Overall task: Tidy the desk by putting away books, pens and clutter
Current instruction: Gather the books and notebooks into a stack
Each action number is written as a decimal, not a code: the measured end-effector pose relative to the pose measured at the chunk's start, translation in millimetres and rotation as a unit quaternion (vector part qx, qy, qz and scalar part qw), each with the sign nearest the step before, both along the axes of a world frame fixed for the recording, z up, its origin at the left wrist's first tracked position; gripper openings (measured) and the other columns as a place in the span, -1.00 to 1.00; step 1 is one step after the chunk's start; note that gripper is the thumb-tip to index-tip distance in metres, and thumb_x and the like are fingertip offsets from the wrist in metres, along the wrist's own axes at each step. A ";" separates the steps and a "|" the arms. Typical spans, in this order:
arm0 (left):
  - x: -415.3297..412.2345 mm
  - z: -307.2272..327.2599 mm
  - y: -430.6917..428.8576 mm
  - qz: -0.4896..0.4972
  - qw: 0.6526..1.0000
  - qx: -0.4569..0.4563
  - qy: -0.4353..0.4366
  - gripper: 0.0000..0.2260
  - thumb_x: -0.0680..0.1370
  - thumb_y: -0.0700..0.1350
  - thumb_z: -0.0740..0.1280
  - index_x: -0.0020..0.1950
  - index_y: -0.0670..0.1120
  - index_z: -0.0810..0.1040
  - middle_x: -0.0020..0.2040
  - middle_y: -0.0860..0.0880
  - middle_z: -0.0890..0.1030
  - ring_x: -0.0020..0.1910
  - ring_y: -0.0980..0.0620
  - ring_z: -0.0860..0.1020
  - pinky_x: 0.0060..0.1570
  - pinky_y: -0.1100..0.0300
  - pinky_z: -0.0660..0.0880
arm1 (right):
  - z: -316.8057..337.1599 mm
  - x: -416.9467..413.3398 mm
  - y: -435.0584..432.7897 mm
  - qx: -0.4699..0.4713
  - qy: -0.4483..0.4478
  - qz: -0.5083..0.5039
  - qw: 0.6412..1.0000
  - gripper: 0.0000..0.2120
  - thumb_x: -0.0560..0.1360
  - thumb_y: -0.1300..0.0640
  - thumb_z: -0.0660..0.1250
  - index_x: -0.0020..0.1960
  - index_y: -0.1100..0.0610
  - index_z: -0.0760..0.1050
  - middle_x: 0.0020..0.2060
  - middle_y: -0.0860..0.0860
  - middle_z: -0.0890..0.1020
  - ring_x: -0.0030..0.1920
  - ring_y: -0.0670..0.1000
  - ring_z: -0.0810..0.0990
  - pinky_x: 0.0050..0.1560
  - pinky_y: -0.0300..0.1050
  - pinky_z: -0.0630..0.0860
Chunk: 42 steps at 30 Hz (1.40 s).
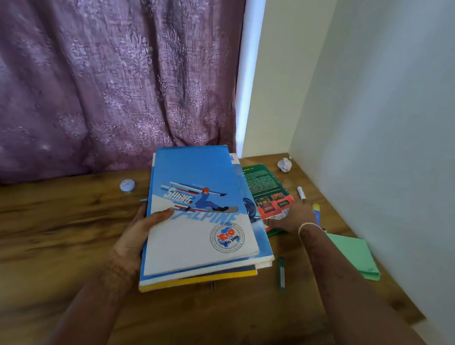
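Stack of blue-and-white paper notebooks point(198, 224) clamped in your L hand point(133, 235), thumb on top, R hand point(290, 217) touching 1 green paperback book point(263, 183), grip unclear, 1 teal pen point(281, 273), 1 crumpled paper ball point(284, 164).

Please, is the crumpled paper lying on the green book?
No, the crumpled paper sits on the desk, apart from the green book.

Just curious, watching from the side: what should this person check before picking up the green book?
1. Left hand grips the stack of blue-covered notebooks, thumb on top: ok.
2. Stack edges aligned: not ok, they fan out.
3. Right hand rests on the green paperback book: ok.
4. Right hand's grip on that book: cannot tell, fingers partly hidden.
5. Teal pen lies apart from the book on the wooden desk: ok.
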<state>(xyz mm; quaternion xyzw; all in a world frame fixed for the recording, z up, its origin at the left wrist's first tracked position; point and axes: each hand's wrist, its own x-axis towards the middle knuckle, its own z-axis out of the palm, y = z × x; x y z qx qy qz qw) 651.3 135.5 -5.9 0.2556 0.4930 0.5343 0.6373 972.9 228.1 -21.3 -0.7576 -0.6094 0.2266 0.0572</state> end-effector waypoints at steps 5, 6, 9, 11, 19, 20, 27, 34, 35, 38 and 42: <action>10.2 -3.0 5.7 0.002 1.000 -0.007 -0.012 -0.44 0.35 -0.14 0.47 0.34 -0.01 0.45 0.07 -0.23 0.67 -0.10 -0.23 0.67 -0.16 -0.14 0.62 | 10.5 3.6 16.6 -0.043 -0.041 0.010 0.998 -0.12 0.18 -0.31 0.54 0.39 0.01 0.38 0.38 0.04 0.46 0.41 0.08 0.37 0.35 0.03 0.36; 12.7 -3.1 6.5 0.002 1.000 -0.011 -0.015 -0.44 0.35 -0.14 0.47 0.34 -0.01 0.45 0.07 -0.24 0.67 -0.08 -0.24 0.66 -0.14 -0.16 0.62 | 11.5 4.0 18.4 -0.044 -0.054 0.010 0.998 -0.10 0.18 -0.31 0.54 0.41 0.02 0.38 0.43 0.06 0.40 0.46 0.08 0.30 0.37 0.04 0.34; 15.6 -6.2 9.8 0.004 1.000 -0.018 -0.020 -0.43 0.35 -0.14 0.47 0.35 -0.02 0.44 0.08 -0.24 0.66 -0.07 -0.25 0.66 -0.14 -0.16 0.62 | 11.2 7.6 24.4 -0.068 -0.046 -0.023 0.996 -0.17 0.17 -0.17 0.60 0.33 0.15 0.45 0.40 0.15 0.40 0.43 0.14 0.33 0.33 0.05 0.40; 15.5 -6.3 10.6 0.008 1.000 -0.020 -0.013 -0.44 0.35 -0.14 0.48 0.34 -0.02 0.45 0.07 -0.25 0.67 -0.11 -0.24 0.67 -0.17 -0.13 0.62 | 2.5 16.1 37.5 -0.078 -0.023 -0.036 0.996 -0.14 -0.01 -0.18 0.63 0.22 0.11 0.53 0.31 0.12 0.50 0.34 0.13 0.45 0.24 0.06 0.48; 4.8 -5.8 7.8 0.027 0.999 -0.031 -0.009 -0.49 0.39 -0.14 0.48 0.32 0.00 0.45 0.06 -0.23 0.67 -0.13 -0.22 0.68 -0.18 -0.13 0.63 | -10.4 33.9 64.4 -0.065 0.052 -0.031 0.996 -0.31 0.00 -0.04 0.66 0.06 0.12 0.55 0.14 0.11 0.61 0.17 0.13 0.57 0.05 -0.05 0.50; 3.5 -5.1 6.9 0.027 0.999 -0.032 -0.012 -0.51 0.40 -0.14 0.47 0.31 0.00 0.46 0.06 -0.23 0.67 -0.15 -0.22 0.68 -0.20 -0.12 0.63 | 7.5 28.2 55.0 -0.054 0.067 -0.036 0.996 -0.35 0.08 -0.01 0.65 0.09 0.16 0.56 0.10 0.10 0.61 0.13 0.11 0.58 0.04 -0.08 0.50; -9.3 3.2 -1.7 0.039 0.999 -0.018 -0.016 -0.51 0.41 -0.17 0.46 0.32 -0.03 0.46 0.06 -0.25 0.67 -0.18 -0.21 0.68 -0.29 -0.05 0.63 | 66.6 16.0 25.5 0.075 0.165 -0.053 0.982 -0.75 0.35 0.12 0.54 -0.06 0.23 0.60 -0.14 0.11 0.69 -0.24 0.04 0.64 -0.21 -0.15 0.53; -27.0 18.5 -18.5 0.053 0.999 -0.007 -0.003 -0.69 0.50 -0.26 0.39 0.20 -0.06 0.48 -0.19 -0.17 0.70 -0.43 -0.08 0.66 -0.54 0.13 0.56 | 137.7 -67.8 -19.9 0.379 0.080 -0.012 0.922 -0.85 0.41 0.12 0.43 -0.04 0.13 0.66 -0.19 0.08 0.69 -0.18 0.09 0.63 -0.14 -0.14 0.50; -31.8 21.4 -22.1 0.053 0.999 -0.007 -0.002 -0.69 0.50 -0.26 0.39 0.20 -0.06 0.47 -0.17 -0.18 0.69 -0.44 -0.07 0.65 -0.54 0.14 0.55 | 147.0 -80.0 -27.5 0.417 0.067 -0.002 0.906 -0.84 0.41 0.12 0.43 -0.04 0.12 0.66 -0.16 0.07 0.69 -0.14 0.10 0.63 -0.09 -0.11 0.51; -46.0 27.3 -33.1 0.056 0.998 -0.006 -0.001 -0.64 0.49 -0.26 0.40 0.25 -0.09 0.45 -0.07 -0.22 0.65 -0.44 -0.07 0.66 -0.53 0.14 0.55 | 168.9 -116.7 -58.1 0.509 0.097 0.020 0.855 -0.85 0.39 0.13 0.45 -0.05 0.12 0.65 -0.13 0.08 0.69 -0.11 0.12 0.63 -0.06 -0.06 0.54; -60.2 33.1 -47.6 0.053 0.999 0.004 -0.006 -0.58 0.46 -0.26 0.44 0.29 -0.10 0.44 -0.02 -0.23 0.66 -0.31 -0.13 0.66 -0.46 0.10 0.58 | 177.0 -171.9 -106.4 0.577 0.066 0.108 0.807 -0.87 0.39 0.17 0.46 -0.10 0.18 0.59 -0.17 0.09 0.62 -0.22 0.15 0.60 -0.24 -0.03 0.54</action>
